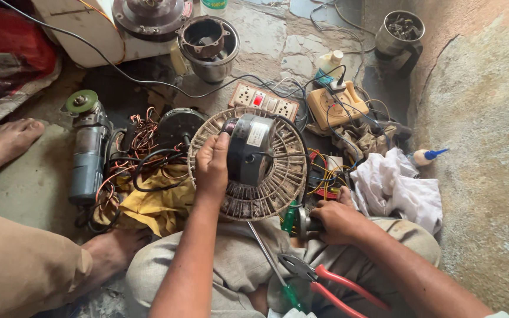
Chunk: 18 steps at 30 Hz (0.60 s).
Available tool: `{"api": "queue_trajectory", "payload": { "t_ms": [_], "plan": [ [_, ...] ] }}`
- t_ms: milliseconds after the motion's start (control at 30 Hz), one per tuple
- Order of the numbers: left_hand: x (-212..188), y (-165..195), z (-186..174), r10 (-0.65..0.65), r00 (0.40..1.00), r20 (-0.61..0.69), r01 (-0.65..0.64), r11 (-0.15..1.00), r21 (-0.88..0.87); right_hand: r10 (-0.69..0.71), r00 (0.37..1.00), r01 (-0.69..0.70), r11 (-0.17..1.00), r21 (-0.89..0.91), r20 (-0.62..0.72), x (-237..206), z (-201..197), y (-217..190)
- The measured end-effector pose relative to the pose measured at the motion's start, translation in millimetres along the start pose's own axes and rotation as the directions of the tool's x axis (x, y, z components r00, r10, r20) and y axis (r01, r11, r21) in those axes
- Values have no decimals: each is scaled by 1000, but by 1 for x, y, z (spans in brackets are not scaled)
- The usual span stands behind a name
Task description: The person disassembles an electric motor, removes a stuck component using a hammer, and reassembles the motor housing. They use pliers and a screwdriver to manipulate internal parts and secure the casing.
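left hand point(212, 168): fingers clenched on grey fan motor point(248, 150), seated in round beige fan grille point(278, 182) at frame centre, over the lap. right hand point(340, 221): at 4 o'clock of grille, fingers closed around dark tool handle point(310, 225). red-handled pliers point(331, 282) and green-handled screwdriver point(278, 277) at 6 o'clock, on lap. switch-and-socket board point(264, 101) at 12 o'clock, on floor.

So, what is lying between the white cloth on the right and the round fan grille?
In the head view, a tangle of coloured wires lies between the white cloth and the fan grille.
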<state>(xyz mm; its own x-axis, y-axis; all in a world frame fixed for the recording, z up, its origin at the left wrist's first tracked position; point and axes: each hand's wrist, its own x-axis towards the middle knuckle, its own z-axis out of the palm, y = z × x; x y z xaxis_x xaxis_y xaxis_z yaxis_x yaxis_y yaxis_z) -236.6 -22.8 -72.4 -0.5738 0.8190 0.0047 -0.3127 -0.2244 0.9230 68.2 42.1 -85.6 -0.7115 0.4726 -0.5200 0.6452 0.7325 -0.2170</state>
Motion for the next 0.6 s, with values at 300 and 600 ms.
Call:
{"api": "queue_trajectory", "payload": {
  "t_ms": [300,600],
  "plan": [
    [-10,-1,11,84,996,19,-85,989,123,478,826,-311,829,464,-300,25,-39,29],
    [-6,-3,14,83,997,-9,-80,985,154,-5,790,-17,999,-29,-614,58,-77,15]
  ]
}}
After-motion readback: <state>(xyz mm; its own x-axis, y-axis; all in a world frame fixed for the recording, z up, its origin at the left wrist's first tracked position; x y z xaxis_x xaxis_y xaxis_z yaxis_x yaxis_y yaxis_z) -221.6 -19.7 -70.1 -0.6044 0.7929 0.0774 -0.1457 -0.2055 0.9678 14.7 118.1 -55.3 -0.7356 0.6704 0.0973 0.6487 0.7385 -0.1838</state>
